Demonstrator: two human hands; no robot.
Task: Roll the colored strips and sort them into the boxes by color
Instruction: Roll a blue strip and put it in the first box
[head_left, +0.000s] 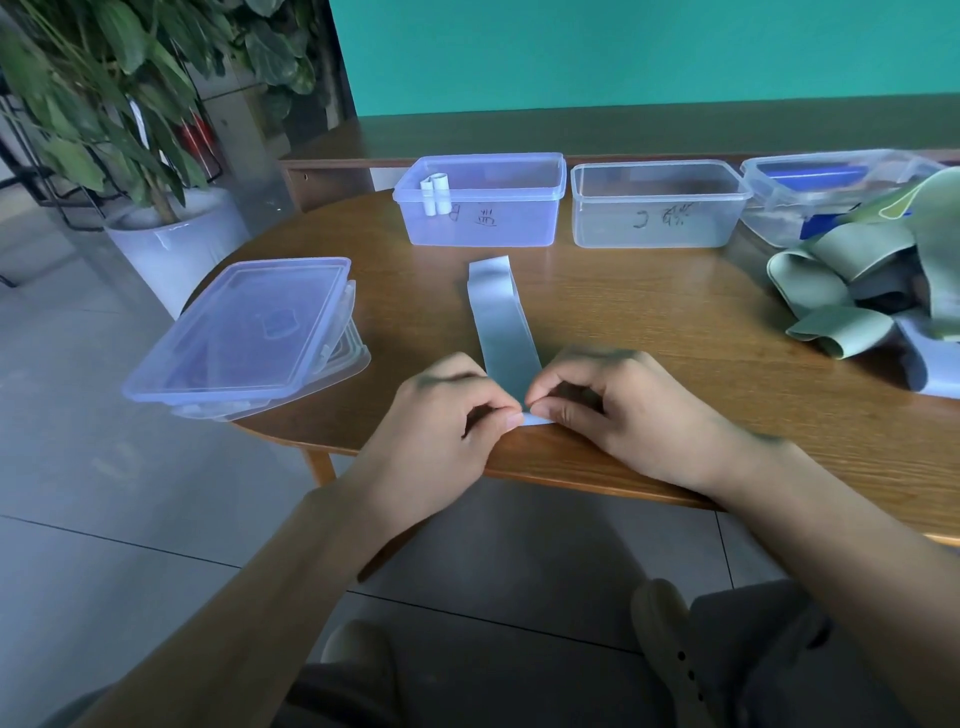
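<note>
1. Both hands sit at the near table (675, 322) edge: the left hand (447, 415) and right hand (613, 410) each pinch the near end of a pale blue strip (501, 322).
2. The strip lies flat, running away toward the left box (483, 200) (two rolled strips (436, 193) inside).
3. The middle box (657, 205) stands beside it; loose green strips (852, 291) are heaped far right.

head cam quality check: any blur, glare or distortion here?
Head view: wide-angle bending curves the table edge and far wall; slight motion blur on both hands, left hand and right hand, pinching the blue strip; soft glare on the stacked lids; right-side green strips look soft.
</note>
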